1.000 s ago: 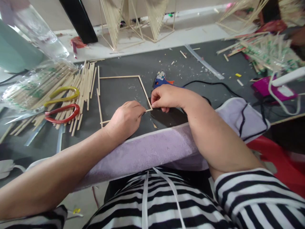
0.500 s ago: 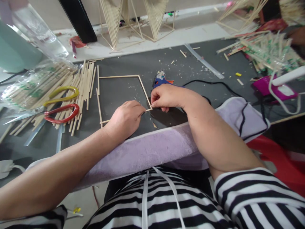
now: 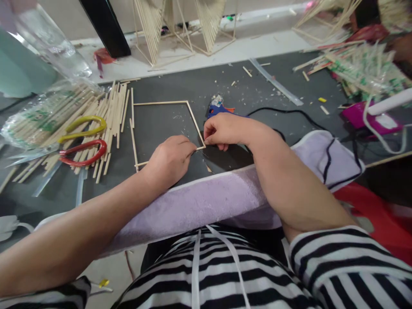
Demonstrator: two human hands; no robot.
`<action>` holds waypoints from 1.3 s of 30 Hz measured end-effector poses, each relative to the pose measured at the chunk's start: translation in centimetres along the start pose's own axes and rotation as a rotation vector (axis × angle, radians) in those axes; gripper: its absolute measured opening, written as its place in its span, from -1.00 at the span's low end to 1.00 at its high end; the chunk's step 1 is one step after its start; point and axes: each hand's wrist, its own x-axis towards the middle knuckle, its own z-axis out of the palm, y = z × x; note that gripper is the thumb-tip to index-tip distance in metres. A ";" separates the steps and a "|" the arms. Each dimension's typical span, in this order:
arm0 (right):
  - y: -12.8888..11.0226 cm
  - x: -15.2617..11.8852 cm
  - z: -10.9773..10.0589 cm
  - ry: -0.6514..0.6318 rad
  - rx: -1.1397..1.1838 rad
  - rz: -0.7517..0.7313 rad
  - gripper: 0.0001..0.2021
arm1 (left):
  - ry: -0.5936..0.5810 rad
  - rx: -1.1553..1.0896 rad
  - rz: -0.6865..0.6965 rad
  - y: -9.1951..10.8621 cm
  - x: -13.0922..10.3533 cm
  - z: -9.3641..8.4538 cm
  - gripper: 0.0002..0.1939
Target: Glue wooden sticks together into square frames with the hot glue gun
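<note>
Thin wooden sticks form a four-sided outline on the grey table, its far stick meeting the right-hand stick at a corner. My left hand is closed on the near stick, hiding its middle. At the near right corner, the fingertips of my right hand pinch the lower end of the right-hand stick. A left-side stick runs up from the near left corner. Just beyond my right hand lies a blue glue gun, partly covered by it.
Scissors with red and yellow handles rest on loose sticks at left, beside a bagged bundle. Wrapped sticks lie at right. Stick structures stand on the ledge behind. A black cord crosses the table.
</note>
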 end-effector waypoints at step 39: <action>0.1 0.1 0.1 -0.001 0.004 0.013 -0.90 | -0.027 0.001 -0.045 0.3 0.1 -0.4 -0.75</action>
